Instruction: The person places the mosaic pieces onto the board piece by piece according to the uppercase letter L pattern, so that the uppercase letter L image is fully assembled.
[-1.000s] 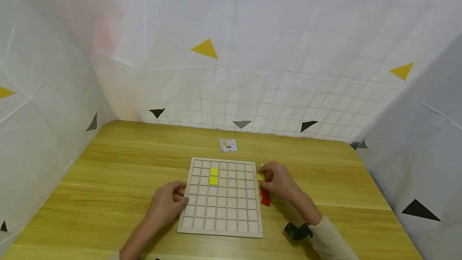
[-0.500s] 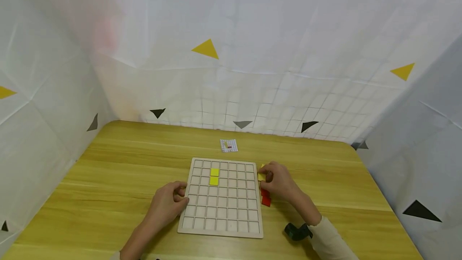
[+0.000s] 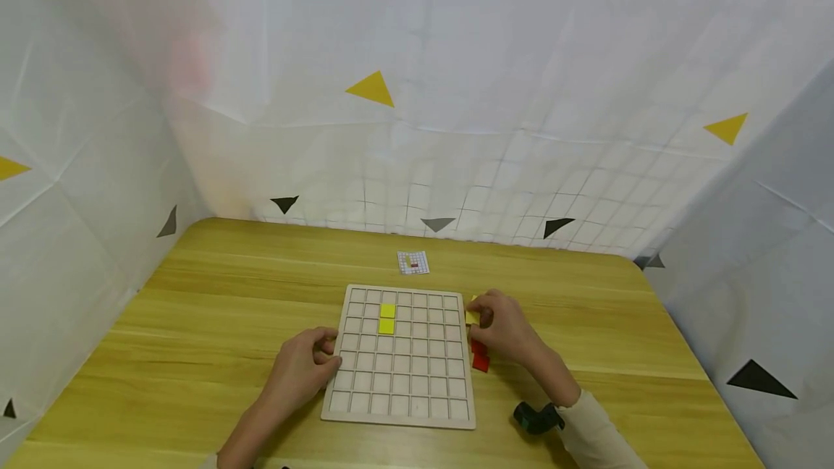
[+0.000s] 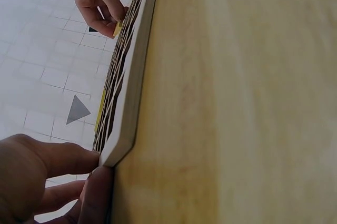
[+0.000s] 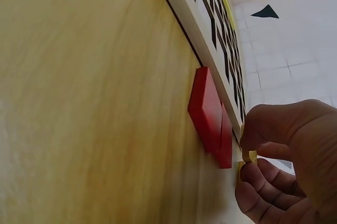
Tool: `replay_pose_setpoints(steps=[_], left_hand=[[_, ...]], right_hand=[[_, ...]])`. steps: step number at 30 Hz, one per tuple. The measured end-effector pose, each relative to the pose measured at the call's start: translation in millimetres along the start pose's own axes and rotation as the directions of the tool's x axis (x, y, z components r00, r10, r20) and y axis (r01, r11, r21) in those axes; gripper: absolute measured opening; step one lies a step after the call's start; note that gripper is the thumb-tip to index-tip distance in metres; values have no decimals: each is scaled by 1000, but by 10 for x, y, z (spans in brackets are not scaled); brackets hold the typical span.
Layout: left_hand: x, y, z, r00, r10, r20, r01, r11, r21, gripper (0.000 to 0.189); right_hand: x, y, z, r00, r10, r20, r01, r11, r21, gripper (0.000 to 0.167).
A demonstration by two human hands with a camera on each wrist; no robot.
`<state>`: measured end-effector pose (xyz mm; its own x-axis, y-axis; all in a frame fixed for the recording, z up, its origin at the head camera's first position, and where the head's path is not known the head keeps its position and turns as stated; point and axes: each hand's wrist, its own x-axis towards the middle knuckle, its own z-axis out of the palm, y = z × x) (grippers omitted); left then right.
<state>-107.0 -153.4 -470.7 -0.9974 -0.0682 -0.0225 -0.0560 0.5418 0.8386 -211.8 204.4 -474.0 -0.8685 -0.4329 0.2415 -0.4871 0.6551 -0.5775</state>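
Observation:
A pale wooden grid board (image 3: pixel 397 423) lies flat on the table, with two yellow tiles (image 3: pixel 387 318) set in adjoining cells of one column. At its left edge is my left hand (image 3: pixel 301 368), holding the rim with curled thumb and finger. My right hand (image 3: pixel 507 326) is beside the board's right edge. In the right wrist view its thumb and forefinger pinch a small yellow tile (image 5: pixel 250 156), mostly hidden by the fingers. More yellow (image 3: pixel 472 317) shows next to that hand in the head view. Red tiles (image 5: pixel 205 111) lie close along the board's right edge, partly under the hand.
A small printed card (image 3: pixel 413 263) with a grid and coloured marks lies behind the board. A dark object (image 3: pixel 538 418) sits by the right wrist. White sheets (image 3: pixel 495 93) with triangles enclose the table's back and sides.

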Motion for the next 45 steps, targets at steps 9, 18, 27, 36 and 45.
replay_pose_setpoints(steps=[9, 18, 27, 36, 45], left_hand=[[3, -7, 3, 1000, -2, 7, 2, 1000, -5, 38], [-17, 11, -2, 1000, -8, 8, 9, 1000, -21, 39], [-22, 21, -9, 1000, -9, 8, 9, 1000, -15, 39], [-23, 21, -12, 1000, -3, 8, 3, 1000, -21, 39], [-26, 36, -16, 1000, 0, 8, 0, 1000, -30, 39]], right_hand=[[13, -49, -19, 999, -26, -23, 27, 1000, 7, 26], [12, -176, -34, 1000, -6, -14, 6, 999, 38, 28], [9, -288, -31, 1000, -3, 3, 3, 997, 75, 31], [30, -399, 4, 1000, -27, 9, 26, 997, 74, 30], [51, -465, 63, 999, -43, 12, 42, 997, 71, 28]])
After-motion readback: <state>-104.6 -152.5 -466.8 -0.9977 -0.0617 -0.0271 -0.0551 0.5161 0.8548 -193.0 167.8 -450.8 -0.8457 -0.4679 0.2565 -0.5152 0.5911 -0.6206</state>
